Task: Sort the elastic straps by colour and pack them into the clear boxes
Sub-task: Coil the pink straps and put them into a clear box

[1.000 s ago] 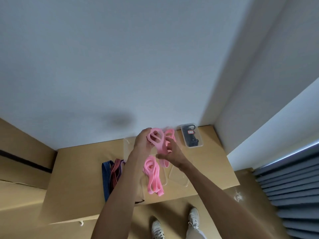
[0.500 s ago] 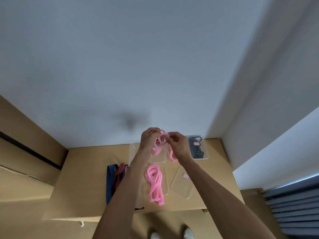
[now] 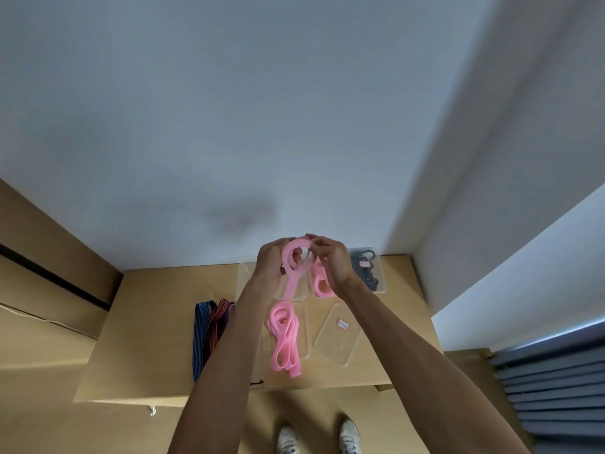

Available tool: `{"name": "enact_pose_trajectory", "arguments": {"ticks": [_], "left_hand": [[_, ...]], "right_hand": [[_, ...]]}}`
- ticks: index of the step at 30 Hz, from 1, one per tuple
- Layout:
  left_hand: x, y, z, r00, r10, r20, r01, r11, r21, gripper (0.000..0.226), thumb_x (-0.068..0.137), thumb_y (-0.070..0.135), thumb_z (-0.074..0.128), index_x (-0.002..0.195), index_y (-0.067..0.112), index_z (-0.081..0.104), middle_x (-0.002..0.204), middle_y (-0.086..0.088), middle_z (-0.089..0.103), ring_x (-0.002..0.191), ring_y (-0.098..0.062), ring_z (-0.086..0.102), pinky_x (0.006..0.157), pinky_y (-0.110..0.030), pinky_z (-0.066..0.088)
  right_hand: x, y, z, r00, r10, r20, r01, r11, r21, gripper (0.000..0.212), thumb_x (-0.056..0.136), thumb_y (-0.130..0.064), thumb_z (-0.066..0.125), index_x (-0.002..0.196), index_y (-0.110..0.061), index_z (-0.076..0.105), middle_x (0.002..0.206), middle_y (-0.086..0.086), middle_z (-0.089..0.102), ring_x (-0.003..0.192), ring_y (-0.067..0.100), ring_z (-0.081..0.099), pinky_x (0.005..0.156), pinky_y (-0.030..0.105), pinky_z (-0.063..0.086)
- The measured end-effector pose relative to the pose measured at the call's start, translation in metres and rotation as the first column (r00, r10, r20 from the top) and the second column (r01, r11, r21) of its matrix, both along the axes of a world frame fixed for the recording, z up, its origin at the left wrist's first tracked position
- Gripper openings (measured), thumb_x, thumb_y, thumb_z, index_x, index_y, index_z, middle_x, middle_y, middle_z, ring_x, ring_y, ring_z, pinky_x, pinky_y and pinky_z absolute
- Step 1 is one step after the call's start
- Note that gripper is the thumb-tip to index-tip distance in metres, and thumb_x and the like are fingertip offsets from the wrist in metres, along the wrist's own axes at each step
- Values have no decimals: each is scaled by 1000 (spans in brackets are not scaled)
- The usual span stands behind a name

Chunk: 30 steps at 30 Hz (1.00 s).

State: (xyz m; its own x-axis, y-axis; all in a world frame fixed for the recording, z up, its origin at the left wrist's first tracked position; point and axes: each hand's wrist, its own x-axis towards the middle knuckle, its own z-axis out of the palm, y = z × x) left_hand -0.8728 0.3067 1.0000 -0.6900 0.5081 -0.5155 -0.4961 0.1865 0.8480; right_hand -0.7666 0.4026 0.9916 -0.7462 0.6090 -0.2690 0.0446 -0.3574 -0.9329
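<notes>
At the left of the cardboard surface (image 3: 157, 322) lie dark striped straps (image 3: 209, 329), blue and red, unsorted and partly hidden behind the left forearm. Right of them a loose pink strap (image 3: 283, 339) sprawls across a near clear box (image 3: 302, 329), its tail hanging past the box's near rim. Above the far row of boxes, the left hand (image 3: 270, 260) has its fingers curled round a pink strap being coiled (image 3: 294, 260), while the right hand (image 3: 330, 262) pinches the top of the same loop; a tail dangles down over the far-left clear box (image 3: 248, 270). Just right, another pink strap (image 3: 320, 283) sits in the next far box, partly behind the right hand. A clear lid (image 3: 337, 335) with a small label lies near, and the far-right box (image 3: 370, 270) holds black items.

The likely trouble: elastic springs back, so if either hand eases off before the coil is seated, the loop may unwind and spill over the rim. The dangling tail could also snag the box edge and drag the light box.
</notes>
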Motion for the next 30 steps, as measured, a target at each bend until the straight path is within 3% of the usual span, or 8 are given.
{"name": "enact_pose_trajectory", "arguments": {"ticks": [3, 6, 10, 12, 14, 19, 26, 30], "left_hand": [[9, -4, -2, 993, -92, -70, 101, 987, 128, 21, 82, 4, 66, 90, 14, 82, 83, -6, 73, 74, -17, 65, 69, -30, 53], [7, -4, -3, 989, -56, -140, 71, 992, 106, 30, 89, -1, 54, 87, 13, 80, 81, -5, 73, 73, -18, 66, 70, -33, 53], [4, -5, -4, 970, -65, -235, 73, 997, 25, 24, 93, 3, 52, 95, 9, 76, 76, -1, 71, 70, -19, 65, 59, -27, 52], [4, -7, -2, 952, -49, -302, 57, 998, 15, 26, 93, 0, 50, 93, 8, 75, 75, -1, 71, 66, -16, 64, 56, -25, 51], [3, -7, -3, 928, -22, -371, 36, 999, 29, 29, 93, -3, 47, 89, 6, 75, 78, -4, 71, 67, -15, 64, 60, -25, 51], [-1, -11, -3, 869, 37, -494, -15, 999, 48, 30, 94, 2, 45, 83, 12, 72, 78, 5, 71, 71, -8, 65, 63, -20, 51], [1, -14, 4, 924, -48, -379, 91, 991, 94, 30, 94, -1, 48, 86, 11, 74, 76, -4, 71, 68, -13, 67, 56, -23, 54], [6, -17, 5, 938, -76, -339, 114, 989, 93, 27, 93, 7, 48, 87, 9, 75, 75, -6, 72, 65, -14, 66, 58, -27, 56]], "right_hand": [[2, -3, 2, 998, -11, 55, 8, 998, 56, 31, 86, -3, 57, 66, -22, 70, 80, 0, 71, 77, 14, 67, 65, 23, 52], [2, -5, -2, 993, -69, 96, 56, 990, 133, 18, 88, -6, 61, 71, -12, 61, 72, 2, 67, 78, 21, 72, 70, 35, 55], [4, -7, -2, 987, -86, 136, 56, 976, 209, 11, 94, -9, 56, 83, -8, 58, 81, 9, 70, 82, 27, 73, 77, 43, 58], [4, -10, 2, 990, -75, 120, 48, 976, 214, 12, 94, -7, 54, 82, -7, 56, 76, 1, 71, 75, 16, 73, 66, 30, 58], [3, -11, 8, 992, -68, 107, 43, 973, 226, 15, 92, -6, 54, 78, -5, 55, 68, -2, 65, 64, 9, 64, 57, 20, 48], [2, -12, 15, 998, -52, 42, 42, 977, 209, 30, 90, 3, 48, 63, -9, 55, 65, 2, 53, 60, 10, 45, 56, 19, 37], [-5, -6, 11, 996, -65, 68, 48, 974, 221, 22, 90, -13, 54, 68, -15, 57, 65, -8, 58, 61, 4, 51, 61, 19, 42], [-6, -4, 2, 991, -91, 97, 61, 959, 278, 12, 90, -10, 60, 78, -7, 62, 69, -9, 66, 64, 1, 63, 58, 15, 50]]}}
